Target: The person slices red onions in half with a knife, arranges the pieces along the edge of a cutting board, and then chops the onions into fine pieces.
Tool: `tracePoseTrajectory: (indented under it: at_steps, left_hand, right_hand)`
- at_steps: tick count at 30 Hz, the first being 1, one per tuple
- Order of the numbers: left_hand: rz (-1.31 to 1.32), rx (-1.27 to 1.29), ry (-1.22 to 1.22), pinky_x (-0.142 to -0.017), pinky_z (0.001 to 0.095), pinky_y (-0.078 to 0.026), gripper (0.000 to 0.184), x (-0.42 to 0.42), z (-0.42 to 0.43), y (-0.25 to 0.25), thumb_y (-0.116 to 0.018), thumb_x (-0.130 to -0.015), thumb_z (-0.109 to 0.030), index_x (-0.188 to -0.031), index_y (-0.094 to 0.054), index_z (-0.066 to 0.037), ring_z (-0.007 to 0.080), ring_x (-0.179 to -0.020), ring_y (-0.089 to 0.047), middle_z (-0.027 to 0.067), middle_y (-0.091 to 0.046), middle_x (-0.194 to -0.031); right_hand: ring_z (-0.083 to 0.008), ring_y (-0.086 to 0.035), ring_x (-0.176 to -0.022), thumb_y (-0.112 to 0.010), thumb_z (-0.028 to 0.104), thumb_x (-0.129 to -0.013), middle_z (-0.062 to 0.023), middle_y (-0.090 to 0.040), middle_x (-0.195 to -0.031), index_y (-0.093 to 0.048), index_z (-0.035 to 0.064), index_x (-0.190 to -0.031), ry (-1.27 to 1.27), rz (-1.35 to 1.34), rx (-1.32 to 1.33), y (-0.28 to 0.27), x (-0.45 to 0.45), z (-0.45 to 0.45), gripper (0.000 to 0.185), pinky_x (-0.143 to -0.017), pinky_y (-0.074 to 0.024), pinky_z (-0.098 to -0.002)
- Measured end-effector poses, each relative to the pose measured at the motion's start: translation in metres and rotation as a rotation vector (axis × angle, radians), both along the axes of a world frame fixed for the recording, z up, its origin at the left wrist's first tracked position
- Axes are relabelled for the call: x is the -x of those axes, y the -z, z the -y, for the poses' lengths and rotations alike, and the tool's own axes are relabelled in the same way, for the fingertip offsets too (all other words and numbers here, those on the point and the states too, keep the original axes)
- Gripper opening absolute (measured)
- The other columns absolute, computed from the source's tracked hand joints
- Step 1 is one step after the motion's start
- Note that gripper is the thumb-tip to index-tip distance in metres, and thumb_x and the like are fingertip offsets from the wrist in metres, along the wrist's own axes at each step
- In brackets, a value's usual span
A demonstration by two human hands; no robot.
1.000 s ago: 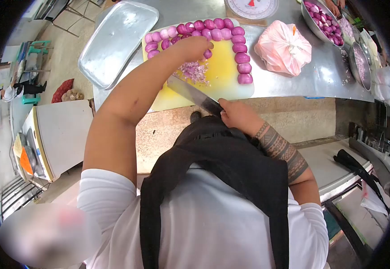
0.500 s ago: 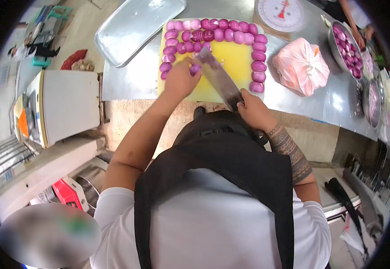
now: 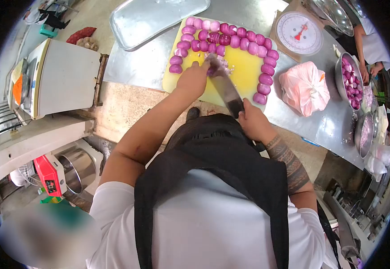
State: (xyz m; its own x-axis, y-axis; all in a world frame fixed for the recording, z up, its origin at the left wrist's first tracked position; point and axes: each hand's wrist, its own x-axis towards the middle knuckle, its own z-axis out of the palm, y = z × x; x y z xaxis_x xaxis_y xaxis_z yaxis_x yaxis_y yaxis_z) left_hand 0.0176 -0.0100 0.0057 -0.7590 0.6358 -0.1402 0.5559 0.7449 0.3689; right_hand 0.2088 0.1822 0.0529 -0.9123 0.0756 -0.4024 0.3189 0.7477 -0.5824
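My right hand is closed round the dark handle of a broad kitchen knife. The blade, smeared by motion, slants up and left over a yellowish cutting board. At the blade's far end, the fingers of my left hand are closed on a purple onion, mostly hidden by fingers and blade. Small chopped onion bits lie just beyond the blade. Peeled purple onions line the board's left, far and right edges, with a second row inside the far one.
A metal tray lies beyond the board. A dial scale and a tied pinkish plastic bag stand to the right. Further right are a bowl of onions, a bowl of chopped onion and another person's hands.
The view has turned, shifting the table. Chopped onion bits now show beside the blade. My left hand has brought the onion against the blade's far end.
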Motion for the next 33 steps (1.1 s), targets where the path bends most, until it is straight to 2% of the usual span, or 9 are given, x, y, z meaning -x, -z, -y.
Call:
tracePoseTrajectory:
  at_steps: [3,6,12,15,18,21,24,30,33]
  left_hand:
    - [0.011,-0.007,0.010,-0.084,0.0524,-0.057,0.049,0.001,0.002,0.002,-0.068,-0.092,-0.007,-0.138,-0.052,-0.004,0.0438,-0.101,-0.068,0.0242,-0.063,-0.112]
    - [-0.046,-0.026,0.049,-0.080,0.0505,-0.059,0.041,-0.001,0.004,0.000,-0.058,-0.091,0.001,-0.131,-0.053,-0.002,0.0440,-0.096,-0.071,0.0278,-0.062,-0.112]
    - [-0.042,-0.064,0.072,-0.080,0.0515,-0.059,0.035,0.003,0.006,0.001,-0.057,-0.091,0.002,-0.125,-0.054,-0.002,0.0446,-0.095,-0.071,0.0278,-0.064,-0.108]
    - [0.023,-0.004,0.049,-0.086,0.0520,-0.056,0.051,0.007,0.005,0.003,-0.072,-0.089,-0.007,-0.136,-0.053,-0.003,0.0432,-0.104,-0.068,0.0241,-0.065,-0.112]
    - [0.011,-0.060,0.049,-0.088,0.0519,-0.056,0.048,0.007,0.008,0.005,-0.072,-0.089,-0.007,-0.134,-0.054,-0.003,0.0428,-0.105,-0.068,0.0237,-0.066,-0.111]
    - [0.023,-0.041,0.063,-0.088,0.0520,-0.055,0.042,0.009,0.007,0.005,-0.072,-0.089,-0.008,-0.127,-0.056,-0.001,0.0420,-0.105,-0.068,0.0229,-0.066,-0.110]
    - [-0.029,-0.098,0.051,-0.088,0.0523,-0.054,0.038,0.010,0.008,0.013,-0.073,-0.088,-0.008,-0.120,-0.056,0.001,0.0416,-0.105,-0.067,0.0222,-0.067,-0.108]
    - [-0.018,-0.157,0.076,-0.088,0.0522,-0.054,0.034,0.014,0.014,0.019,-0.074,-0.087,-0.010,-0.116,-0.059,0.000,0.0422,-0.105,-0.067,0.0221,-0.067,-0.108]
    - [0.029,-0.173,0.095,-0.088,0.0521,-0.054,0.031,0.015,0.015,0.012,-0.075,-0.087,-0.011,-0.114,-0.062,-0.001,0.0421,-0.104,-0.067,0.0214,-0.067,-0.107]
  right_hand:
    - [-0.0509,-0.067,-0.094,-0.059,0.016,-0.098,-0.0315,-0.068,-0.095,-0.050,-0.0030,-0.114,-0.027,-0.102,0.001,0.001,0.000,-0.006,0.026,-0.082,-0.0514,-0.0604]
    - [-0.0511,-0.066,-0.093,-0.060,0.016,-0.098,-0.0309,-0.068,-0.094,-0.050,-0.0026,-0.114,-0.002,-0.069,0.009,0.005,-0.002,0.001,0.026,-0.082,-0.0511,-0.0608]
    - [-0.0517,-0.066,-0.092,-0.060,0.015,-0.097,-0.0301,-0.068,-0.092,-0.050,-0.0011,-0.112,0.027,-0.049,0.012,0.004,-0.003,0.005,0.025,-0.081,-0.0509,-0.0615]
    - [-0.0513,-0.067,-0.092,-0.060,0.015,-0.098,-0.0309,-0.069,-0.092,-0.050,-0.0014,-0.113,-0.013,-0.090,-0.045,-0.006,-0.003,0.004,0.025,-0.080,-0.0515,-0.0612]
    - [-0.0505,-0.068,-0.091,-0.060,0.015,-0.098,-0.0309,-0.069,-0.091,-0.050,-0.0014,-0.114,0.021,-0.038,-0.027,0.000,-0.005,0.011,0.025,-0.080,-0.0523,-0.0604]
    - [-0.0499,-0.069,-0.090,-0.059,0.015,-0.098,-0.0309,-0.069,-0.091,-0.050,-0.0016,-0.113,0.004,-0.099,-0.077,-0.011,-0.006,0.012,0.024,-0.081,-0.0525,-0.0602]
    - [-0.0517,-0.066,-0.094,-0.061,0.016,-0.097,-0.0334,-0.067,-0.095,-0.053,-0.0021,-0.117,0.065,0.013,-0.014,-0.008,-0.005,0.018,0.028,-0.081,-0.0503,-0.0602]
    - [-0.0526,-0.065,-0.095,-0.061,0.017,-0.097,-0.0320,-0.067,-0.095,-0.053,-0.0023,-0.119,0.051,0.022,-0.067,-0.015,-0.012,0.026,0.030,-0.083,-0.0516,-0.0588]
    - [-0.0522,-0.066,-0.095,-0.061,0.017,-0.098,-0.0321,-0.068,-0.095,-0.054,-0.0015,-0.119,0.034,-0.126,0.033,0.006,-0.014,0.008,0.029,-0.083,-0.0524,-0.0585]
